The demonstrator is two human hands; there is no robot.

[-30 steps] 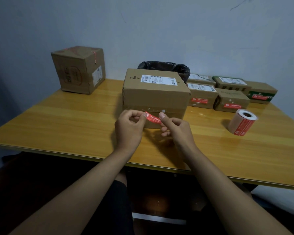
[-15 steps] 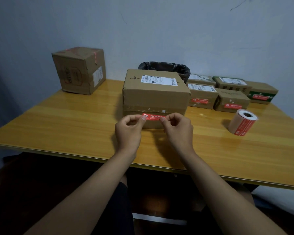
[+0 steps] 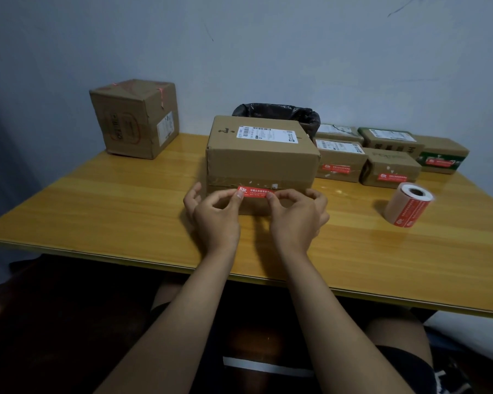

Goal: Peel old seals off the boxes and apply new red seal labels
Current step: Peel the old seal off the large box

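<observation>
Now flat on the box [image 3: 261, 160], red seal label [image 3: 255, 191] pinched by left hand [image 3: 215, 216] and right hand [image 3: 295, 216].

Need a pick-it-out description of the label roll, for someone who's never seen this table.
Start at the wooden table and go to its right side, in front of the row of small boxes. The label roll lies there alone on its side: the only cylinder, pale with red printed labels and an open core.

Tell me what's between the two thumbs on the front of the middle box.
In the head view, the new red seal label spans between the left hand and right hand, lying on the middle box.
</observation>
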